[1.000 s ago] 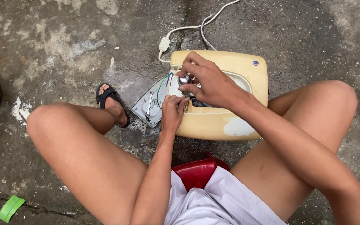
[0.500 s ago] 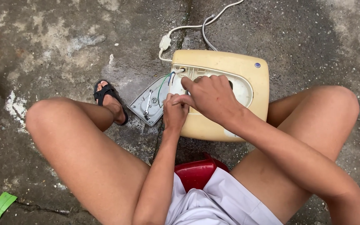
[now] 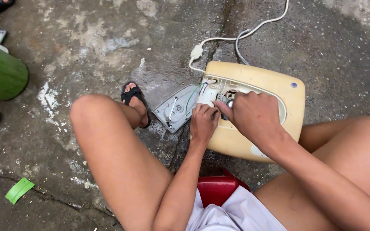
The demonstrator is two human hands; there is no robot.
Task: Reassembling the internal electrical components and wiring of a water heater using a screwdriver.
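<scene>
1. cream plastic appliance housing [image 3: 253,115] lies open-side up on the concrete floor [image 3: 86,55] between our knees, near the grey cover plate [image 3: 177,109].
2. our left hand [image 3: 203,124] curls against its opening edge, steadying it; whether it holds anything, we cannot tell.
3. our right hand [image 3: 253,115] pinches a small metal part [image 3: 229,103] inside.

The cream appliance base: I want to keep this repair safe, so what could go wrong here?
Both hands, left hand and right hand, work inside the open cream base while its white cord is attached; its far end is unseen, so shock is possible. The loose grey cover lies beside the foot and could be kicked.
</scene>
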